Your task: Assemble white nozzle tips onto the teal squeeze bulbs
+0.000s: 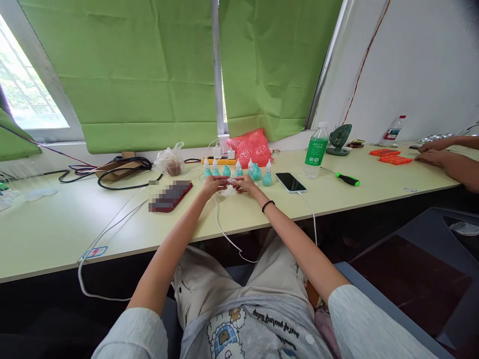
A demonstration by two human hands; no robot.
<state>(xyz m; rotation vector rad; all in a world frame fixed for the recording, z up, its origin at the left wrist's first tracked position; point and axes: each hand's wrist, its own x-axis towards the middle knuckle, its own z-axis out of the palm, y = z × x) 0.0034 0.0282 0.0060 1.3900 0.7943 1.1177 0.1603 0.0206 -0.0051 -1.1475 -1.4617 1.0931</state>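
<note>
My left hand and my right hand meet above the table, fingers closed around a small whitish, see-through piece. Its exact kind is too small to make out, and fingertips cover part of it. Just behind my hands stand several small teal squeeze bulbs. Some carry a clear pointed tip; others, like the teal bulb near the middle, have none. Beneath my fingers, something pale and translucent lies on the tabletop, partly hidden.
Left of me lies a dark red phone; to the right are a charging phone, a water bottle and a screwdriver. White cables hang over the table edge. Another person's hands rest far right near orange pieces.
</note>
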